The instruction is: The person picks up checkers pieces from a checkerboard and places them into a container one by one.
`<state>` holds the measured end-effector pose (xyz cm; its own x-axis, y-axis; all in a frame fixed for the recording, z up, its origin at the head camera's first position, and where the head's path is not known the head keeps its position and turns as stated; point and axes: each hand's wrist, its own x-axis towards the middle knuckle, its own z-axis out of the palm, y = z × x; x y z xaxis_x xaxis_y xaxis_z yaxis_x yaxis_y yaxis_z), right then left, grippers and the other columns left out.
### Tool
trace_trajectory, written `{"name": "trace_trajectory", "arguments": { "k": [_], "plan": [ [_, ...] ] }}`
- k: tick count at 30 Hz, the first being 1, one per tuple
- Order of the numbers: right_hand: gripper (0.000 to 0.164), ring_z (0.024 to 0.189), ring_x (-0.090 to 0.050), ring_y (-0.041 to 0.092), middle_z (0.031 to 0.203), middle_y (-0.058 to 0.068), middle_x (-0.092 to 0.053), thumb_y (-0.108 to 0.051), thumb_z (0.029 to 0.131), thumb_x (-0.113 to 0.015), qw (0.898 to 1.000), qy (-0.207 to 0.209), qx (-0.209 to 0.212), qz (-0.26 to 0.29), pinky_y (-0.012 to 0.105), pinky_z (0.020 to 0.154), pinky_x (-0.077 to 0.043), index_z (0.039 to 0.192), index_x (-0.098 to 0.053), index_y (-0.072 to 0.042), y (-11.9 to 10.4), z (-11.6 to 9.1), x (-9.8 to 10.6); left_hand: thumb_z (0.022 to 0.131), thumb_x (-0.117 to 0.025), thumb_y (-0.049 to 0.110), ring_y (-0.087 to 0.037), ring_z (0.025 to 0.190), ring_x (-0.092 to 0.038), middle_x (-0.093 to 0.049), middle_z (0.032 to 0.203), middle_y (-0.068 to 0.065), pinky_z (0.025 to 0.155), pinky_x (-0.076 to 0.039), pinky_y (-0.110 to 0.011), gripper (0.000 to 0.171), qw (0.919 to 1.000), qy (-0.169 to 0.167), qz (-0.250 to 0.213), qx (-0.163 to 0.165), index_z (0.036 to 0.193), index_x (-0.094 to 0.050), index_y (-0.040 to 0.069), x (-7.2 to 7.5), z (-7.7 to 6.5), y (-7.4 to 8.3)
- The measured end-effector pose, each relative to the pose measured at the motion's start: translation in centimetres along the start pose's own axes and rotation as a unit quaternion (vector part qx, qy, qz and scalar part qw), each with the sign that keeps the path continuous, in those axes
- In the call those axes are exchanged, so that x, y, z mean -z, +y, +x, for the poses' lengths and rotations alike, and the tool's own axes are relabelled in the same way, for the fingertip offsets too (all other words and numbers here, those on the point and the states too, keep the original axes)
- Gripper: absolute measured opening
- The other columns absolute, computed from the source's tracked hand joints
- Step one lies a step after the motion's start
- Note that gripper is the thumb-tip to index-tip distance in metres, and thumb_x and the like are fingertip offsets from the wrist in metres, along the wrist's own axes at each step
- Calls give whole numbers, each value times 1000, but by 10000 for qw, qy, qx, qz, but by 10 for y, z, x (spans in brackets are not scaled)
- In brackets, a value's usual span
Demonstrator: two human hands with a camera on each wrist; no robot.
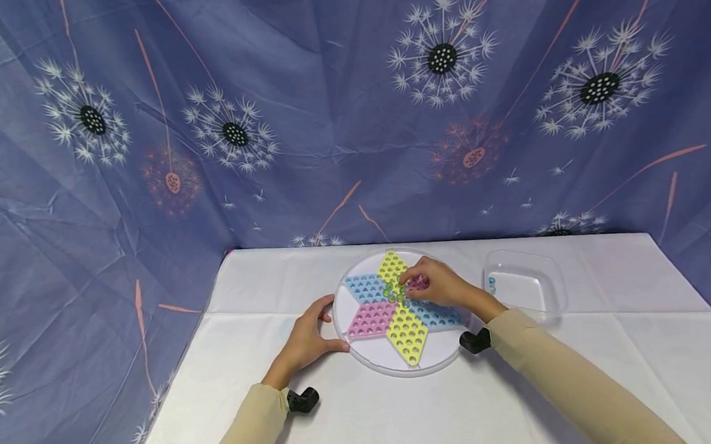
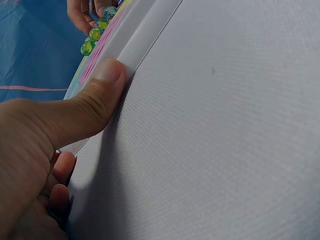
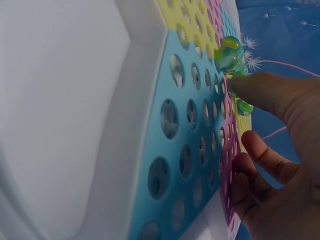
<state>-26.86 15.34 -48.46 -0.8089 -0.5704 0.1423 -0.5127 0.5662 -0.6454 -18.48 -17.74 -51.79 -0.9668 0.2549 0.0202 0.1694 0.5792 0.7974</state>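
A round white Chinese checkers board (image 1: 374,366) lies on the table, with a star of yellow, blue and pink holed sections. Glass marbles (image 1: 390,292), green, yellow and blue, cluster at its middle. My left hand (image 1: 304,339) rests against the left rim, its thumb (image 2: 102,92) along the outer wall and its other fingers spread around the edge. Over the star, my right hand (image 1: 437,284) pinches a marble between thumb and forefinger at the cluster. In the right wrist view its other fingers (image 3: 252,175) hang loosely bent close over the pink section.
A clear plastic tub (image 1: 545,281) stands right of the board, with a couple of blue marbles (image 1: 492,284) along its left side. White cloth (image 1: 345,422) covers the table, and a blue dandelion-print curtain (image 1: 335,113) hangs behind.
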Motion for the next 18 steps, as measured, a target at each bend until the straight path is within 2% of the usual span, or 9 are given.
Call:
{"name": "trace_trajectory", "arguments": {
  "k": [7,18],
  "plan": [
    [21,96,-57,26,102,7,-68,-12,87,-83,9997,52,198,-163,44,86,-44,107,-80,-12,-2,1,-1,63,-100,21,-23,102,-53,-59,110,-4,101,-39,-45,109,9999,70,-35,75,155,-43,9,1,1,1],
    [20,97,-54,23,105,7,-65,-14,89,-81,9988,-78,-348,-321,43,90,-42,108,-79,-14,-6,2,-5,64,-100,21,-23,102,-52,-58,109,-4,101,-39,-45,109,9999,86,-66,103,155,-43,9,0,0,2]
  ]
}}
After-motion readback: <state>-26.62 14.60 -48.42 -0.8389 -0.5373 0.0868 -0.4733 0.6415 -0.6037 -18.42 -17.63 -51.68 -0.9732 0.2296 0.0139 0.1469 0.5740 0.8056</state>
